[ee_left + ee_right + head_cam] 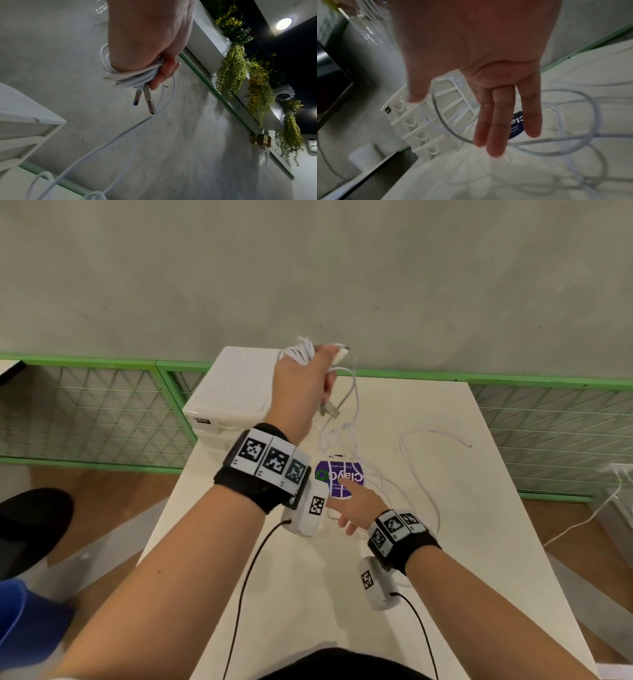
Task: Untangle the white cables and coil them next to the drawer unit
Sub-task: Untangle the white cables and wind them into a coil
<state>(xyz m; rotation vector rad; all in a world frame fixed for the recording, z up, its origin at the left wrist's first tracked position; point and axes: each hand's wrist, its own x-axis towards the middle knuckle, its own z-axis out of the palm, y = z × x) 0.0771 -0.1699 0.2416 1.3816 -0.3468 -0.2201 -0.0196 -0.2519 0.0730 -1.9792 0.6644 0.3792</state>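
White bench (479, 542) against a grey wall, green mesh rail behind. Left hand (301, 381) fingers (164, 75) clench a coil (126, 79) of white cable above the drawer unit (233, 392) — plugs (147, 100) dangle, strands trail down to loose cable (424, 484) on the bench. Right hand (359, 508) fingers (498, 128) straight, released, above a purple sticker (339, 474)

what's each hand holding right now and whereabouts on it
The left hand grips a bundle of coiled white cables around its gathered loops, plug ends hanging below the grip. The right hand holds nothing, fingers straight.
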